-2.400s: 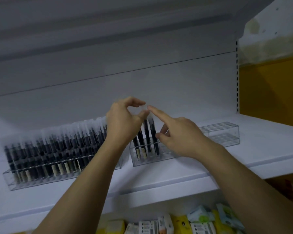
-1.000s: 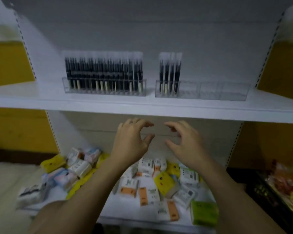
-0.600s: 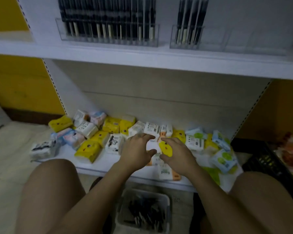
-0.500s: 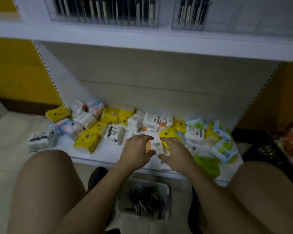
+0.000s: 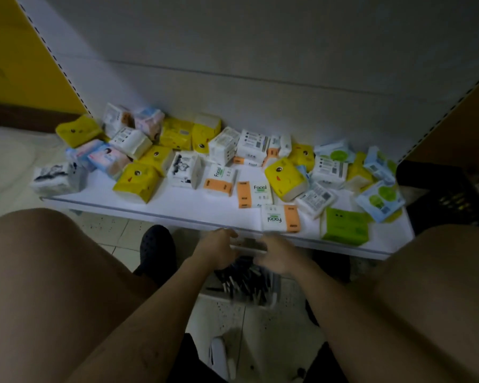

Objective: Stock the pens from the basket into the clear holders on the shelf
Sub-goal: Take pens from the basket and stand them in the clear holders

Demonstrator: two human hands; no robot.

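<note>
"Facial" packs crowd the shelf's front edge above left hand and right hand, grips too blurred to tell, over the basket of pens.

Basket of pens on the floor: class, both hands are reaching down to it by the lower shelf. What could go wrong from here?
The pens lie jumbled in the basket; a hasty grip by the left hand or right hand might drop some on the tiles.
Both hands are just below the shelf edge, where an orange Facial pack lies at the front; lifting could knock it off.
The black shoe is close and might kick the basket.
</note>
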